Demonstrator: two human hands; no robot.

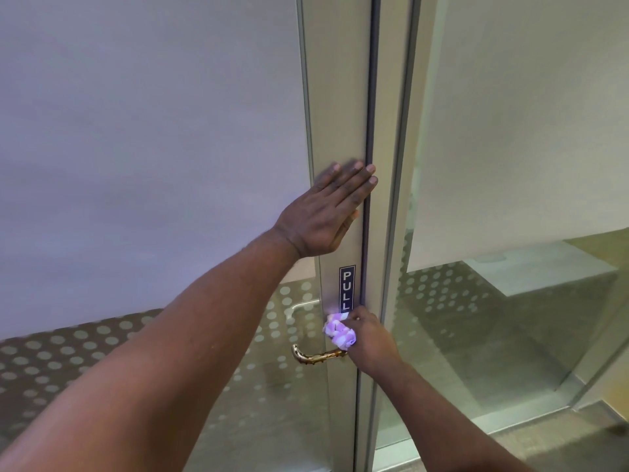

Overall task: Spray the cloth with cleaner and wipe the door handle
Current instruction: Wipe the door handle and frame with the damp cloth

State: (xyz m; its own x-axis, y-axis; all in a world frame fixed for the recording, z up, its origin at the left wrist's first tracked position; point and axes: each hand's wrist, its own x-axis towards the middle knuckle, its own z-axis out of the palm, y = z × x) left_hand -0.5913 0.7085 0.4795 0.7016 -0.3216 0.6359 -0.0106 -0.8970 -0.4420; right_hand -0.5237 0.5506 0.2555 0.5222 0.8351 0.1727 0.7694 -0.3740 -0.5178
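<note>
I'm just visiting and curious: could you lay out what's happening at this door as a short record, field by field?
Place: glass door with a pale metal frame
Left hand: flat and open, pressed against the frame above the sign
Right hand: closed on a bunched cloth
Cloth: white and purple, held at the base of the handle
Handle: brass-coloured lever pointing left, its free end uncovered
Sign: reads PULL, its lower end hidden by the cloth
Spray bottle: none in view
</note>
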